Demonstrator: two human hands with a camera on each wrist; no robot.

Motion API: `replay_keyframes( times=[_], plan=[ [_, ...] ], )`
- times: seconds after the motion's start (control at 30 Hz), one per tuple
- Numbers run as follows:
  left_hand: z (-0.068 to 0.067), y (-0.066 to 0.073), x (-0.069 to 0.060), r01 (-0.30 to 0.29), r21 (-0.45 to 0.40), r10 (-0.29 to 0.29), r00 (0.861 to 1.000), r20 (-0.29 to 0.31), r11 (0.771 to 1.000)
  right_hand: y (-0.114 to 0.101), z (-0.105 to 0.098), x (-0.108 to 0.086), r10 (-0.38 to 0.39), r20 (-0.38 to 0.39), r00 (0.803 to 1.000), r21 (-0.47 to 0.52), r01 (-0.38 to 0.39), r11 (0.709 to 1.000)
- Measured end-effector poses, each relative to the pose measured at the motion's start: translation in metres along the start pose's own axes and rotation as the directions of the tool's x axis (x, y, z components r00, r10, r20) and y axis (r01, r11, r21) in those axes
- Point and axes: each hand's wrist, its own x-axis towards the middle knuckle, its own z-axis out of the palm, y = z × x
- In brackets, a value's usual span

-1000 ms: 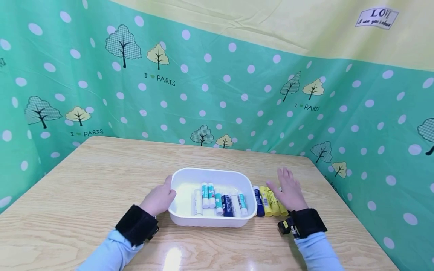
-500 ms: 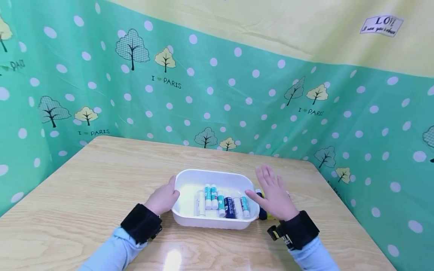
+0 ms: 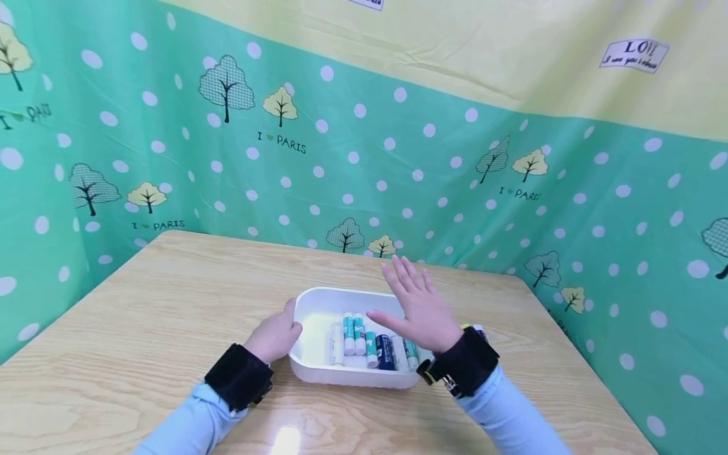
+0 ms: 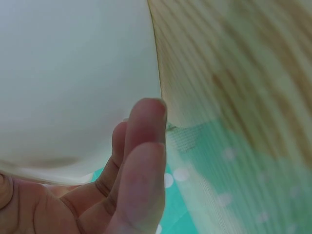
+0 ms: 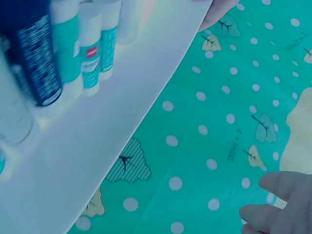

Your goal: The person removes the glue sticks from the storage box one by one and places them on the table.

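A white plastic bin (image 3: 352,376) stands on the table and holds several glue sticks: teal-and-white ones (image 3: 359,333), a dark blue one (image 3: 385,351) and whitish ones (image 3: 336,344). My left hand (image 3: 272,333) grips the bin's left end, thumb at the rim; in the left wrist view its fingers (image 4: 141,185) lie against the outer wall. Fingers spread and holding nothing, my right hand (image 3: 419,309) hovers over the bin's right end and hides part of it. The right wrist view shows the dark blue stick (image 5: 36,53) and the teal ones (image 5: 90,58) close up.
Right of the bin, the ends of a few more sticks (image 3: 480,330) show behind my right wrist, which covers most of them. The wooden table (image 3: 205,278) ends at a green polka-dot curtain (image 3: 398,158) behind and on both sides.
My right hand has moved left, from above the yellow and dark blue sticks beside the bin to above the bin's right end. My left hand keeps its grip. The head view has shifted slightly.
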Motion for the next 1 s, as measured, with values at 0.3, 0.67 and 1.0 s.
replay_keyframes(
  times=[0.3, 0.67, 1.0],
  plan=[
    [0.005, 0.004, -0.002, -0.015, -0.012, 0.015, 1.000, -0.013, 1.000, -0.021, 0.013, 0.030, 0.006, 0.095, 0.995, 0.052, -0.011, 0.999],
    [0.005, 0.002, 0.000, -0.020, 0.016, 0.020, 0.999, -0.039, 1.000, -0.016, 0.026, 0.039, 0.217, 0.082, 0.973, 0.136, -0.227, 0.964],
    [0.003, -0.003, 0.000, -0.010, 0.032, 0.012, 0.998, -0.056, 0.999, -0.008, 0.041, 0.040, 0.364, 0.327, 0.872, 0.164, -0.432, 0.887]
  ],
)
